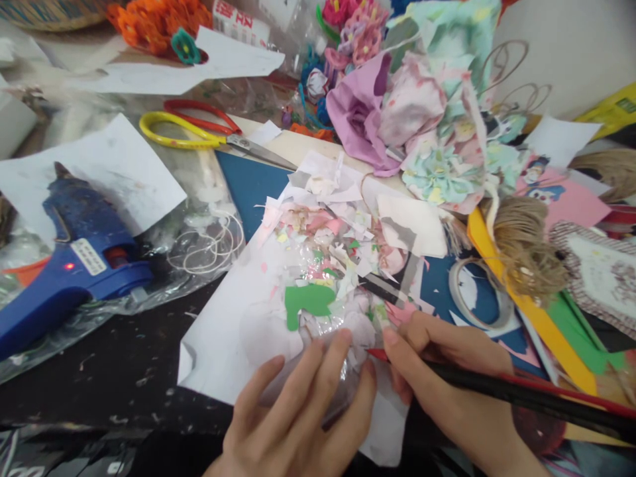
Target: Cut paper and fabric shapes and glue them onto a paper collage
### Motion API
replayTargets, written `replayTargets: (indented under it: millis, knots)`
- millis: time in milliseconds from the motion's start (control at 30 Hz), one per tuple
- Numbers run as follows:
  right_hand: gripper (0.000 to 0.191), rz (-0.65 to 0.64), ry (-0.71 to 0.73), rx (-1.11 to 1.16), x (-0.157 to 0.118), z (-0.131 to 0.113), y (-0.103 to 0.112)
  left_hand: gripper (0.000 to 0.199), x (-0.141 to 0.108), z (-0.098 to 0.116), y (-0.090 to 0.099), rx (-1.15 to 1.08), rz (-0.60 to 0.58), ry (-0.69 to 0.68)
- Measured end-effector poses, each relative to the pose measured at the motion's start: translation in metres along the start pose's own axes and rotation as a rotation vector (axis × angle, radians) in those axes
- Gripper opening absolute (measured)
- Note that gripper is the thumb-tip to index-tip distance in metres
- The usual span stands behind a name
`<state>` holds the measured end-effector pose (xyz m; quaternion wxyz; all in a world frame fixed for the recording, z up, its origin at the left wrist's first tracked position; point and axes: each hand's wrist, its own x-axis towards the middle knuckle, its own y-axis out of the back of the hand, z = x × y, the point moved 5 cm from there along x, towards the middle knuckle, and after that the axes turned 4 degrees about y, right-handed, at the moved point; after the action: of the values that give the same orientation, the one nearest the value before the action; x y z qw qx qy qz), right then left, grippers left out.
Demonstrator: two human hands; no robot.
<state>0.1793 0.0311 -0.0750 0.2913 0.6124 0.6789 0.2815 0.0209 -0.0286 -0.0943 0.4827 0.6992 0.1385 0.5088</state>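
Note:
My left hand (pixel 303 404) lies with fingers spread on a clear plastic film (pixel 340 321) and the white paper under it. My right hand (pixel 457 377) is closed around a long red-and-black pencil (pixel 536 394), its red tip close to my left fingers. Small paper scraps (pixel 318 225) in white, pink and green cover the white sheet (pixel 223 344) in front of my hands. Among them lies a green cut-out piece (pixel 308 301). The lower edge of the film is hidden by my left hand.
At left a blue glue gun (pixel 89 245) glows with a red light. Yellow-and-red scissors (pixel 213 132) lie behind the sheet. To the right are a tape roll (pixel 479 291), a yellow strip (pixel 536 311) and twine (pixel 527 238). Crumpled paper flowers (pixel 442 152) stand at the back.

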Motion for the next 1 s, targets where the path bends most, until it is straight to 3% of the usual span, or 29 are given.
replayTargets:
  millis: [500, 800, 1000]
  knots:
    - [0.045, 0.034, -0.017, 0.01, 0.0, 0.0, 0.0, 0.032, 0.002, 0.0, 0.001, 0.0, 0.006, -0.012]
    - [0.045, 0.022, -0.064, 0.081, -0.002, 0.003, 0.0, 0.028, 0.001, 0.0, 0.001, -0.039, 0.009, 0.054]
    - [0.042, 0.192, 0.022, 0.312, -0.002, 0.008, 0.011, 0.028, -0.002, 0.004, 0.001, -0.099, 0.054, 0.149]
